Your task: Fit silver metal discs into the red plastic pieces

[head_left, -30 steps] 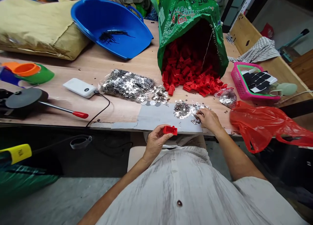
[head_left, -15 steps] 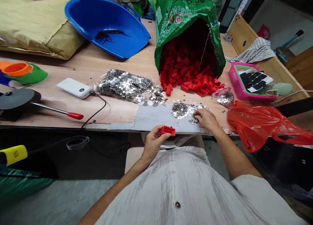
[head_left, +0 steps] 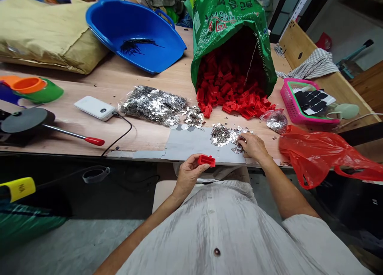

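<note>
My left hand pinches a small red plastic housing between thumb and fingers, its hollow side facing up, just off the table's front edge. Over on the right, my right hand rests at the edge of a loose pile of small shiny metal pieces on a grey sheet. Its fingertips are pressed together among the pieces; whatever they grip is too small to make out. Behind the pile, a green woven sack lies with its mouth towards me, spilling many red housings.
A clear bag of metal pieces lies left of the sheet, near a white power bank. A lever tool with a red-tipped handle stands at left. Behind is a blue scoop basin. At right are a pink basket and red plastic bag.
The view has shifted slightly, so things on the table sit a little further right and lower. Both hands keep nearly the same positions, the left still holding the red housing.
</note>
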A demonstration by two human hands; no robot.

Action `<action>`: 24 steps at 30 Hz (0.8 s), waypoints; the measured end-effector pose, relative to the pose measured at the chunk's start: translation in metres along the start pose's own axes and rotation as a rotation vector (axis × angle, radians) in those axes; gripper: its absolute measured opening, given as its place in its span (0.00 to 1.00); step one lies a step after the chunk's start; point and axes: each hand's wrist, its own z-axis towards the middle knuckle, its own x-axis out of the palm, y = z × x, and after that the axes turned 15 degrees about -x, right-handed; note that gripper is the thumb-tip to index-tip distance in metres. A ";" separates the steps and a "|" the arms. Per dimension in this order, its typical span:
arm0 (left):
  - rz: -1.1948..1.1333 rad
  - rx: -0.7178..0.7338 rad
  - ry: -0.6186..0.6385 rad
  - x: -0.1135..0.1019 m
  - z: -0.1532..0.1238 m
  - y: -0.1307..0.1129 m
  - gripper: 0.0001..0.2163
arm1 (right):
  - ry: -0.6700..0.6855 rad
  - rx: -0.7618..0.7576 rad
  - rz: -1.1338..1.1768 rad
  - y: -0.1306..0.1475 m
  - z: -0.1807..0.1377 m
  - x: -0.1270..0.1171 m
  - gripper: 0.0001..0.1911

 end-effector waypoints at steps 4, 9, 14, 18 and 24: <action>-0.005 -0.007 0.012 0.002 0.000 -0.001 0.16 | -0.016 -0.030 0.030 0.003 0.001 0.001 0.07; -0.003 0.002 0.015 0.003 -0.001 -0.001 0.16 | 0.004 -0.062 0.055 0.009 0.006 0.001 0.07; -0.009 0.025 -0.021 -0.001 0.002 -0.001 0.16 | -0.056 -0.045 0.137 0.003 0.000 -0.005 0.08; -0.034 0.042 -0.012 0.002 0.004 -0.004 0.16 | -0.021 -0.004 0.416 -0.005 -0.009 -0.007 0.08; -0.023 0.062 -0.010 0.013 0.005 -0.009 0.16 | -0.080 -0.009 0.720 -0.008 -0.010 -0.008 0.11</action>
